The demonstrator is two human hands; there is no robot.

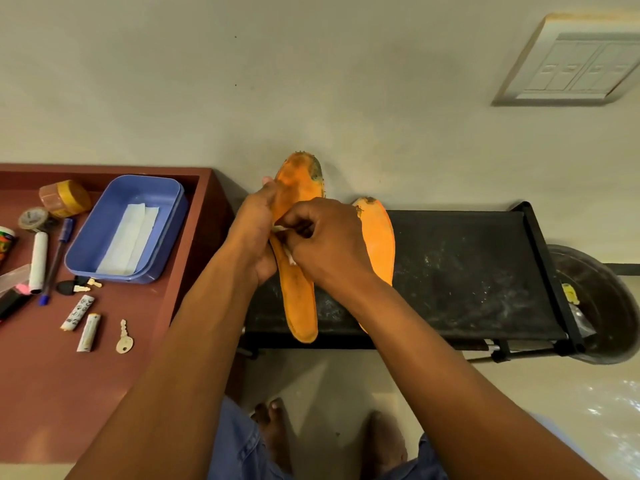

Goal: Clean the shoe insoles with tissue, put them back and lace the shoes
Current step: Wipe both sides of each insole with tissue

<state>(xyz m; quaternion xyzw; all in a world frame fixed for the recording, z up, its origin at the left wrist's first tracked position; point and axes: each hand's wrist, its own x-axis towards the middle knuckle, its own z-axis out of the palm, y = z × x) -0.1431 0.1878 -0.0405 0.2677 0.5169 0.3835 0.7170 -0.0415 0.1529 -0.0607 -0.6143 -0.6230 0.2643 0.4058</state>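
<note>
My left hand (254, 230) grips an orange insole (298, 296) by its left edge and holds it lengthwise over a black rack (467, 268). The insole's toe end is dark with dirt. My right hand (329, 240) pinches a small wad of white tissue (289, 256) against the middle of that insole. A second orange insole (379, 237) lies on the rack just to the right, partly hidden by my right hand. No shoes or laces are in view.
A blue tray (173, 216) holding folded white tissue (130, 240) sits on a reddish-brown table (69, 393) at left, among tape rolls, pens, batteries and a key (124, 339). A dark basin (609, 306) stands right of the rack. My bare feet are below.
</note>
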